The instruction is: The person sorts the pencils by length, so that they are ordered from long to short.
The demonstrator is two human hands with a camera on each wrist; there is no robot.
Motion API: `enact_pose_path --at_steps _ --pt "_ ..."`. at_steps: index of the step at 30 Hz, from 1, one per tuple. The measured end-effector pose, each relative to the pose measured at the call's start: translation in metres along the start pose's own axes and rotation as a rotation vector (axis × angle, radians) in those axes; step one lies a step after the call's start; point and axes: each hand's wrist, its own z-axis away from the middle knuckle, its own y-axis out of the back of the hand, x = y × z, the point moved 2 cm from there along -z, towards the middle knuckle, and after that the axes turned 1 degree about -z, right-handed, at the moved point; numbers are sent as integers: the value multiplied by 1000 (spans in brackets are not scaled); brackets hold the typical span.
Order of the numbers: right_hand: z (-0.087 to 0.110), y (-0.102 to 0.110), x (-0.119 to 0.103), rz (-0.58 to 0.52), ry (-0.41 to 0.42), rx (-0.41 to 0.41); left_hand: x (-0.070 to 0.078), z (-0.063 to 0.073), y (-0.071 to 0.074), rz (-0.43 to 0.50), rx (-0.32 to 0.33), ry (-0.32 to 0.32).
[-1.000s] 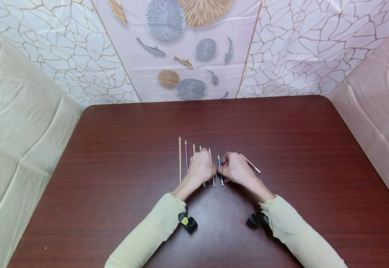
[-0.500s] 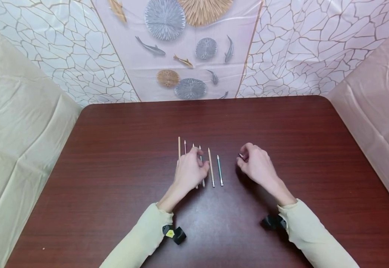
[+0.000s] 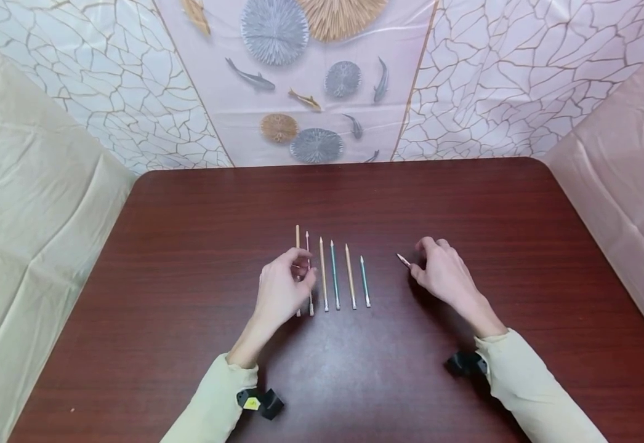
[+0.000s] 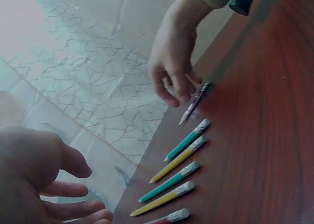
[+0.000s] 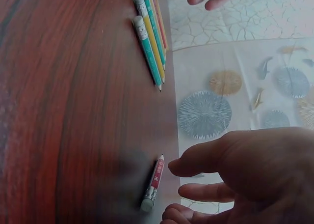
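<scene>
Pencils lie side by side in a row on the table, stepping down in length to the right. My left hand (image 3: 285,283) is over the left end, its fingers loosely bent, holding nothing. It overlaps a long tan pencil (image 3: 297,237) and a red pencil (image 3: 308,241). Right of it are a yellow pencil (image 3: 323,274), a teal pencil (image 3: 335,277), another yellow pencil (image 3: 351,277) and a short teal pencil (image 3: 365,283). My right hand (image 3: 446,274) hovers beside a very short red pencil (image 5: 156,177), fingers parted; the right wrist view shows a gap between thumb and pencil.
The dark red-brown wooden table (image 3: 200,234) carries the row near its middle. Behind it hangs a patterned cloth (image 3: 311,74), with pale fabric walls at the left and right. Black wrist cameras (image 3: 261,403) sit on both sleeves.
My left hand has moved left, uncovering the middle pencils. My right hand has let go of the short teal pencil and moved right, over the back of the very short red pencil.
</scene>
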Motion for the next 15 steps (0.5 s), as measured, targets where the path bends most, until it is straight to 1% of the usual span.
enact_pose_path --at_steps 2,6,15 --pt "-1 -1 1 1 2 -7 -2 -1 4 21 -2 9" --pt "-4 -2 1 3 15 -25 -4 -2 11 30 -5 34" --pt "-9 -5 2 3 42 -58 -8 -3 18 16 -38 74"
